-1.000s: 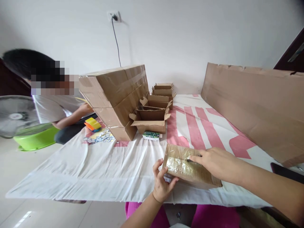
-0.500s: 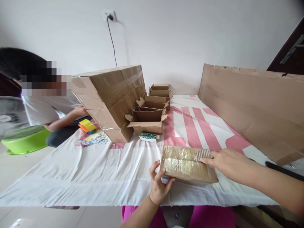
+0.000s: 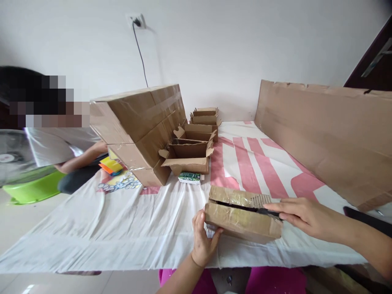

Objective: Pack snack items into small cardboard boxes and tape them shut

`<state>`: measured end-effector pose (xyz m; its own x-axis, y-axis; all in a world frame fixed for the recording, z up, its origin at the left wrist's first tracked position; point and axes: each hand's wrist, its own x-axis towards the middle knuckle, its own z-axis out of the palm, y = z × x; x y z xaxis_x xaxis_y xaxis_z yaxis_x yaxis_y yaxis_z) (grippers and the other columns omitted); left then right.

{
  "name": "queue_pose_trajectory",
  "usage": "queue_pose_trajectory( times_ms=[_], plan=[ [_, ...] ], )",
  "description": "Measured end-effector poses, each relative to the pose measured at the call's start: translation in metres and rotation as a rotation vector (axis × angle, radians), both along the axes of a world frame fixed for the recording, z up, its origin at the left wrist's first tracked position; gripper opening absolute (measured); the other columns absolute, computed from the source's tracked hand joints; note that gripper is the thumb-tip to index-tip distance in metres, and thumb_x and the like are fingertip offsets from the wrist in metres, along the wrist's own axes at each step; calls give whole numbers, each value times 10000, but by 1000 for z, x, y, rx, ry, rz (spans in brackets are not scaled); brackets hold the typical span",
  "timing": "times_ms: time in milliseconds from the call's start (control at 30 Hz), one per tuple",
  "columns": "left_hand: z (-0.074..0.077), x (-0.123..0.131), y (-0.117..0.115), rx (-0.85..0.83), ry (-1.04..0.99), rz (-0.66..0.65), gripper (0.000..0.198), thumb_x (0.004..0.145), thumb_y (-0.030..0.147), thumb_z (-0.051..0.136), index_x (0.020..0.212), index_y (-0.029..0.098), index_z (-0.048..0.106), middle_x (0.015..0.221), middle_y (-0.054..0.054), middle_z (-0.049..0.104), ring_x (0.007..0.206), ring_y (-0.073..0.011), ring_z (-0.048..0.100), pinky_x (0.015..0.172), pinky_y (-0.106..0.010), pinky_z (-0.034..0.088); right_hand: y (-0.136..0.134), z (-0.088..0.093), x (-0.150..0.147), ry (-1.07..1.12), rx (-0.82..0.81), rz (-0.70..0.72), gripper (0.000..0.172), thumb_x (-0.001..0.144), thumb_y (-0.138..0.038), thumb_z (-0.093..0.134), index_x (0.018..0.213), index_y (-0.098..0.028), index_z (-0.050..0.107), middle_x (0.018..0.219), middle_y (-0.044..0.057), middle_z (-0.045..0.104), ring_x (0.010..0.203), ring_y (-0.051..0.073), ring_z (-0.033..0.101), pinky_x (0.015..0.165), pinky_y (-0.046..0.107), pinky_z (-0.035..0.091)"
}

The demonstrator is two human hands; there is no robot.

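Observation:
A taped cardboard box (image 3: 241, 222) lies on the cloth in front of me, a dark gap running along its top between two flaps. Clear tape shows on both flaps. My left hand (image 3: 204, 240) grips the box's left end, with the fingers on its side and the thumb at the near lower edge. At the right end of the gap, my right hand (image 3: 301, 216) is closed around a slim black tool (image 3: 271, 212). Its far part meets the gap; its exact kind is hard to make out.
Open cardboard boxes (image 3: 190, 165) stand in a row beyond, beside stacked sealed boxes (image 3: 131, 126). A small green-and-white carton (image 3: 190, 178) lies nearer. A large cardboard sheet (image 3: 324, 139) stands at right. Another person (image 3: 61, 143) sits at left by a green basin (image 3: 33, 188).
The box top has parted along its middle seam, and a dark gap now shows. My right hand has shifted slightly right and down. My left hand still holds the left end.

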<state>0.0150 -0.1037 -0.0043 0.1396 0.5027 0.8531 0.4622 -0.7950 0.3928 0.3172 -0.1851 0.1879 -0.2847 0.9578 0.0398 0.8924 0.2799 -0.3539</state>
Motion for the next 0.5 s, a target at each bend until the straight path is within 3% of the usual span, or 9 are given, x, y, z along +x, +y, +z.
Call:
queue_pose_trajectory(
  times_ms=[133, 267, 367, 500],
  plan=[
    [-1, -1, 2, -55, -10, -31, 803, 823, 268, 655, 1471, 197, 187, 1296, -194, 497, 1232, -301, 490, 933, -496, 493, -9, 11, -7, 123, -241, 180, 391, 968, -298, 393, 1330, -398, 503, 917, 2, 680, 823, 137, 640, 766, 264, 490],
    [-2, -3, 5, -22, -64, -105, 610, 870, 396, 572, 1394, 201, 326, 1320, -203, 481, 1242, -329, 492, 918, -542, 496, -19, 8, -13, 193, -325, 235, 372, 958, -293, 416, 1287, -406, 549, 954, 14, 679, 816, 148, 634, 758, 286, 492],
    [-3, -4, 5, -20, -82, -124, 587, 863, 407, 580, 1368, 216, 353, 1339, -194, 472, 1249, -332, 491, 925, -553, 496, -16, -11, 3, 340, -205, -6, 382, 957, -375, 399, 1309, -331, 539, 978, 44, 678, 740, 151, 632, 742, 317, 513],
    [-6, -5, 4, -44, -93, -141, 608, 851, 368, 607, 1378, 220, 341, 1355, -187, 454, 1270, -325, 469, 958, -560, 480, -2, -54, 36, 404, 45, -468, 444, 946, -439, 362, 1289, -209, 524, 708, 19, 643, 655, 178, 630, 650, 325, 525]
  ],
)
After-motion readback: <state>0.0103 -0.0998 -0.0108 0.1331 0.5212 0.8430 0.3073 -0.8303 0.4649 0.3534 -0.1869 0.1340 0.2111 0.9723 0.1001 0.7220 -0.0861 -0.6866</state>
